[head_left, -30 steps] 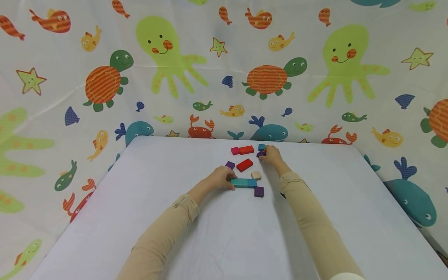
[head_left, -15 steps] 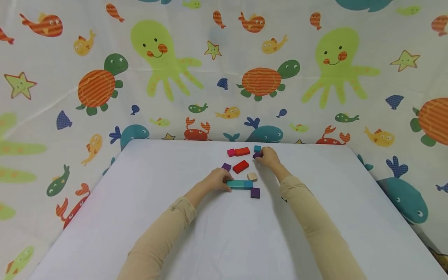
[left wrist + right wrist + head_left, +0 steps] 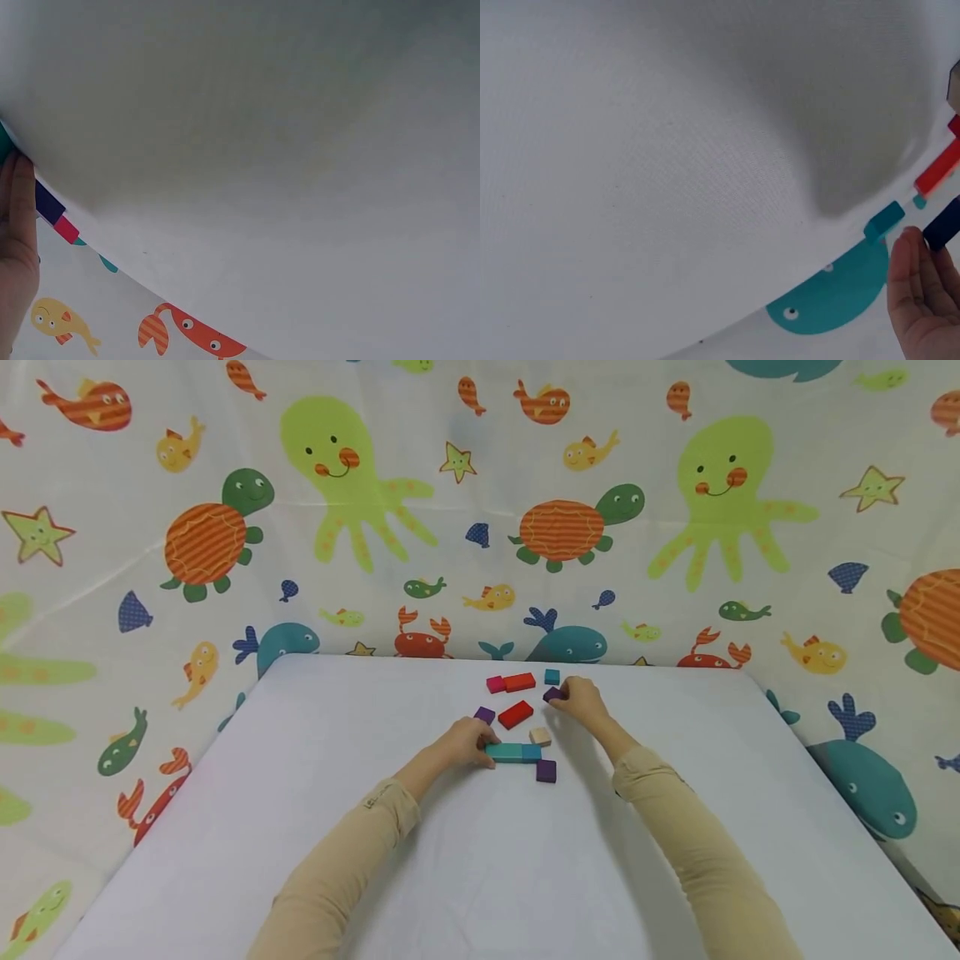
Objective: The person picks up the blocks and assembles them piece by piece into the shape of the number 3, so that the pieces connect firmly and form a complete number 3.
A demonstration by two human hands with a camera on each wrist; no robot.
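On the white table, my left hand (image 3: 465, 743) pinches the left end of a long teal block (image 3: 504, 752), which lies end to end with a short blue block (image 3: 531, 753). My right hand (image 3: 585, 700) holds a small dark purple block (image 3: 553, 694) by its right side, just in front of a small teal-blue block (image 3: 552, 677). In the right wrist view, the fingertips (image 3: 909, 236) are against the dark purple block (image 3: 943, 225). In the left wrist view, straight fingers (image 3: 24, 195) reach to the teal block (image 3: 4, 142), mostly cut off by the frame edge.
A red block (image 3: 515, 715) and a pale wooden block (image 3: 540, 737) lie between my hands. One purple block (image 3: 484, 716) lies behind my left hand, another purple block (image 3: 546, 771) near the blue one. Farther back, a pink block (image 3: 496, 684) touches a red block (image 3: 520, 682).
The whole head view has shifted slightly. My right hand and the purple block have moved a little toward me, away from the teal-blue block. My left hand stays on the teal block.
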